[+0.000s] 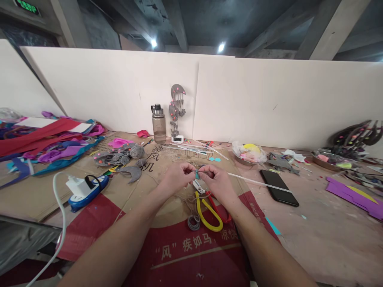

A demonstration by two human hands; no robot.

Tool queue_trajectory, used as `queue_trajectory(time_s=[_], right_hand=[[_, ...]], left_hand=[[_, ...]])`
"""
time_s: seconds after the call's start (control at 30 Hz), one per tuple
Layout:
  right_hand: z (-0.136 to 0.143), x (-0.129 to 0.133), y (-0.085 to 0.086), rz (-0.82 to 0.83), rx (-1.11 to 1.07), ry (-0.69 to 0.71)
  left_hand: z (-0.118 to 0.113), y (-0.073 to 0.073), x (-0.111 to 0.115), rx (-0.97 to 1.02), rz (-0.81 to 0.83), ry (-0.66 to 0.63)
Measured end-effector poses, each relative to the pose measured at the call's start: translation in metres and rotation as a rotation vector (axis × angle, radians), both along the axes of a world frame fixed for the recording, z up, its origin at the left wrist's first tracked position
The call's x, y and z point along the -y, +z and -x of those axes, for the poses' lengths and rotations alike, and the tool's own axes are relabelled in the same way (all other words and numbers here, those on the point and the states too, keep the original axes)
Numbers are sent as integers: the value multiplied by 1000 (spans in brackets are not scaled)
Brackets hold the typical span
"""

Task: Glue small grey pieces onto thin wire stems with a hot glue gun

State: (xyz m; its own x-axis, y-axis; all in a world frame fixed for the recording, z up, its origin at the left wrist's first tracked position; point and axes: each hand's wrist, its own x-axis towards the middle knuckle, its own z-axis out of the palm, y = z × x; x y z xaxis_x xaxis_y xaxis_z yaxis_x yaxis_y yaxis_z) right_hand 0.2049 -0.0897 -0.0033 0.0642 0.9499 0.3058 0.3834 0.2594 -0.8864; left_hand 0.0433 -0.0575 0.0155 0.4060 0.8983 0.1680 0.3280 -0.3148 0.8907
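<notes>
While the left hand (178, 175) pinches a small teal piece (196, 174), right hand (214, 178) pinching it too, scissors (200, 209) below

Nearside obstacle: yellow handle (214, 229)

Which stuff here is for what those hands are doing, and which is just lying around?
Seems part of the work:
small teal piece, pinched between left hand and right hand
probably the yellow-handled tool and grey cord coil nearby

Seems just lying around:
black phone
bottle
blue power strip
</notes>
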Motion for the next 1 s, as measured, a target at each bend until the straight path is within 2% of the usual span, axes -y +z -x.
queue_trajectory(time_s=[0.17, 0.33, 0.53, 0.73, 0.83, 1.0], right_hand=[[-2, -1, 1, -6, 37, -76], [-2, 2, 6, -74, 206, -148], [4, 10, 10, -246, 387, -108], [6, 12, 10, -250, 357, -66], [5, 11, 9, -220, 294, -47], [3, 10, 7, -231, 277, -14]], left_hand=[[0, 3, 2, 133, 135, -123], [-1, 1, 1, 198, 236, -204], [-5, -2, 2, 179, 239, -92], [-5, -6, -1, 198, 224, -54], [-1, -8, -7, 217, 149, -9], [13, -8, -23, 294, -11, 177]])
